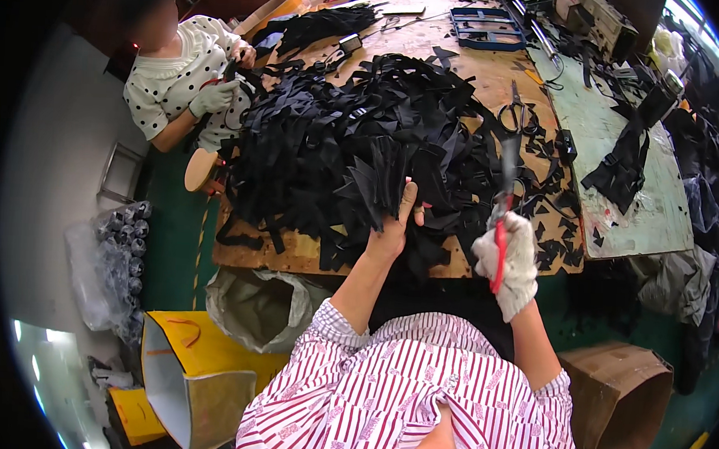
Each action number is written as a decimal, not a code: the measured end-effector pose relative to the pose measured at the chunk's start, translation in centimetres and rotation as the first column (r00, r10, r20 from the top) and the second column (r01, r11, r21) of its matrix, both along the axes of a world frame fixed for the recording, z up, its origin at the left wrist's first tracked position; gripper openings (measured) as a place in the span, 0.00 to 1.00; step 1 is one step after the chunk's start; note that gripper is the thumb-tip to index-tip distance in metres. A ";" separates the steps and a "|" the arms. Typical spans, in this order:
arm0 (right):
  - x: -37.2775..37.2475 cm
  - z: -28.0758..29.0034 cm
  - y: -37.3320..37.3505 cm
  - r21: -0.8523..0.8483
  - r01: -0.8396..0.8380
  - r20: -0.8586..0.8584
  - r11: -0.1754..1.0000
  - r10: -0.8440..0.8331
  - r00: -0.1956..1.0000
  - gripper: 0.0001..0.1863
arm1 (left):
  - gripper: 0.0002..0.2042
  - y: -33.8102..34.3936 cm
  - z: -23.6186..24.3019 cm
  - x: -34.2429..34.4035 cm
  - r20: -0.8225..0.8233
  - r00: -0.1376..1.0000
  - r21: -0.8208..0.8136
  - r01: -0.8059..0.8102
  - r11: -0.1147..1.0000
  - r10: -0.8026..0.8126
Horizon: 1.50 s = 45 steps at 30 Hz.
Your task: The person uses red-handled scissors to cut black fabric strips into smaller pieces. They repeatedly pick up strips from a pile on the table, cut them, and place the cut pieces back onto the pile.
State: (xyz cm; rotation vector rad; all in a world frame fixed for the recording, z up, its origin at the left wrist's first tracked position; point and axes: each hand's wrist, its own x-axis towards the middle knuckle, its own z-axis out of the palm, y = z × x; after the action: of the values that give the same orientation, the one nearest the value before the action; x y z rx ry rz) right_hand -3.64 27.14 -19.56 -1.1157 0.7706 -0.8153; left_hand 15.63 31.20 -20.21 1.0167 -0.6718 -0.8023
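My bare left hand (398, 222) is closed around a bunch of black fabric strips (376, 176), their pointed ends fanned out above my fingers. My right hand (510, 265), in a whitish work glove, grips red-handled scissors (500, 236). Their blades point away from me and are blurred, so I cannot tell whether they are apart. The scissors stay clear of the bunch, to its right. A large heap of black strips (316, 116) covers the wooden table (293, 259) beyond and left of my hands.
Black scissors (512, 115) and small black scraps (552, 186) lie at the right. A blue tray (487, 30) sits at the far side. Across the left corner, a person (185, 65) in a dotted top handles strips. Below stand a white sack (229, 299) and a cardboard box (611, 384).
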 end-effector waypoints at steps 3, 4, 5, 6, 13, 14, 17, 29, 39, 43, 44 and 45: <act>0.0 -2.6 1.6 -0.376 0.034 -0.107 0.926 -0.080 0.991 0.21 | 0.04 -0.1 -0.8 -0.2 0.018 0.999 0.027 -0.030 0.999 0.030; -1.1 -2.3 1.9 -0.387 -0.106 -0.317 0.916 -0.024 0.948 0.28 | 0.05 -0.1 -1.0 -0.2 0.020 0.999 0.037 -0.045 0.998 0.045; -1.2 -2.1 2.0 -0.507 -0.132 -0.370 0.852 -0.077 0.926 0.31 | 0.05 -0.1 -0.8 -0.4 0.034 0.998 0.058 -0.052 0.997 0.050; -1.4 -1.6 2.1 -0.518 -0.151 -0.407 0.842 -0.087 0.909 0.32 | 0.06 -0.1 -0.2 -0.7 0.048 0.997 0.079 -0.059 0.995 0.056; -1.8 -0.1 2.4 -0.612 -0.214 -0.498 0.761 -0.160 0.853 0.38 | 0.09 0.1 -2.1 -0.4 0.153 0.984 0.098 -0.104 0.990 0.089; -1.9 -0.2 2.5 -0.610 -0.214 -0.499 0.763 -0.160 0.852 0.38 | 0.08 0.1 -2.1 -0.5 0.161 0.983 0.089 -0.099 0.991 0.084; -2.0 -0.8 2.6 -0.610 -0.213 -0.497 0.763 -0.159 0.853 0.38 | 0.08 0.0 -3.2 -0.2 0.254 0.961 0.061 -0.129 0.990 0.110; -0.3 -2.1 2.2 -0.605 -0.185 -0.474 0.774 -0.164 0.865 0.38 | 0.16 1.5 -6.2 0.6 0.958 0.286 0.076 -0.212 0.974 -0.012; -0.5 -2.4 2.4 -0.578 -0.243 -0.469 0.779 -0.073 0.880 0.33 | 0.29 1.4 -8.8 1.3 0.978 -0.189 -0.144 -0.314 0.939 0.087; -0.4 -1.3 1.8 -0.493 -0.219 -0.537 0.842 -0.096 0.838 0.32 | 0.26 2.1 -11.3 1.4 0.963 0.271 0.040 -0.137 0.990 -0.002; -0.3 -1.4 2.0 -0.471 -0.198 -0.516 0.860 -0.086 0.852 0.32 | 0.25 2.1 -11.4 1.2 0.923 0.383 0.075 -0.097 0.992 -0.032; -0.2 -1.6 2.2 -0.447 -0.178 -0.494 0.877 -0.076 0.866 0.31 | 0.24 2.2 -11.7 1.1 0.868 0.491 0.129 -0.081 0.988 -0.073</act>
State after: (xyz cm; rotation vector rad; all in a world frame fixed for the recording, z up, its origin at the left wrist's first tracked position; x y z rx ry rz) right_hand -3.84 29.30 -21.19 -1.8405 0.9875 -0.6902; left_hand 16.72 33.38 -31.88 1.5865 -1.5091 -0.2536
